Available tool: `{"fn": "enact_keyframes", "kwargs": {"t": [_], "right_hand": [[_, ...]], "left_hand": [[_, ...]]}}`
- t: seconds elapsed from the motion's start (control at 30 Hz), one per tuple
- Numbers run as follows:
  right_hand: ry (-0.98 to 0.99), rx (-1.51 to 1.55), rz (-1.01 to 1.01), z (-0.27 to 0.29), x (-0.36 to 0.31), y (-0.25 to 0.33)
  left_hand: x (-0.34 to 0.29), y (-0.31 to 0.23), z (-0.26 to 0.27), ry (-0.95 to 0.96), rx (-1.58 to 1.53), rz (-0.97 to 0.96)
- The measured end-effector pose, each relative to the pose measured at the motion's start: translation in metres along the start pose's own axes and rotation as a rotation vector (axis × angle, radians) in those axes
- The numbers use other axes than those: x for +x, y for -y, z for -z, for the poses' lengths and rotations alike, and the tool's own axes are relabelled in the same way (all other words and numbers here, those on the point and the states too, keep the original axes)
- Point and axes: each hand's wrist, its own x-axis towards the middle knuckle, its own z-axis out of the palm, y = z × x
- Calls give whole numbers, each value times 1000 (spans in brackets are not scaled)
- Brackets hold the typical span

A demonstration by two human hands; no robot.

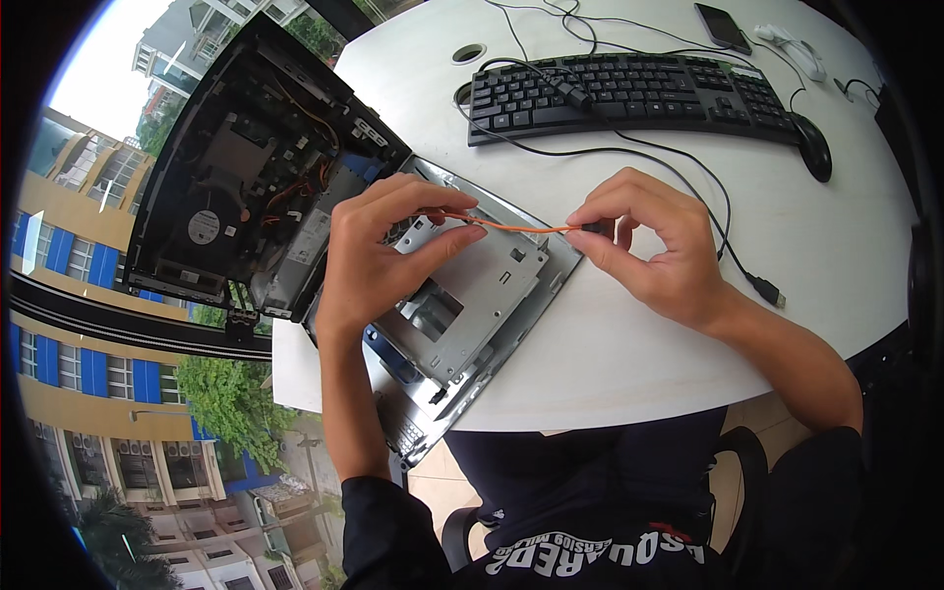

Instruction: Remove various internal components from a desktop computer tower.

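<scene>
A thin orange cable (526, 229) with a small black connector is stretched between my two hands above an opened desktop computer case. My right hand (654, 241) pinches its connector end between thumb and fingers. My left hand (388, 246) has the other end running between its curled fingers and thumb; the exact grip is partly hidden. Under the left hand lies a metal side panel with a silver drive bracket (492, 295). The black case half (236, 177) stands tilted up at the left, showing a fan, a circuit board and orange wires.
A black keyboard (629, 93) lies across the far side of the white table (551, 383), with a black mouse (812, 147) at its right. Black cables trail over it, one ending in a USB plug (767, 290). A phone (723, 28) rests at the back. Windows border the left.
</scene>
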Motion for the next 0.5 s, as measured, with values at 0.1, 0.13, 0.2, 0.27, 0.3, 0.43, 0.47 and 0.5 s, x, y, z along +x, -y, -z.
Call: {"fn": "enact_keyframes", "kwargs": {"t": [0.1, 0.13, 0.2, 0.27, 0.3, 0.43, 0.47, 0.5], "right_hand": [[-71, -9, 11, -1, 2, -3], [-70, -5, 12, -1, 3, -3], [-106, 27, -86, 0, 4, -2], [-121, 54, -138, 1, 5, -7], [-135, 82, -189, 1, 5, -10], [-124, 149, -344, 4, 7, -10], [-126, 192, -408, 4, 8, -10], [-128, 235, -472, 5, 9, -11]], "left_hand": [[0, 3, 3, -15, 18, 2], [0, 3, 4, -29, 24, 13], [0, 1, 5, -23, 22, 59], [-1, 0, 6, -18, 20, 105], [-2, 0, 7, -22, 22, 114], [-2, 0, 7, -11, -33, 100], [-3, 1, 8, -11, -32, 100], [-4, 2, 8, 13, -71, 80]]}}
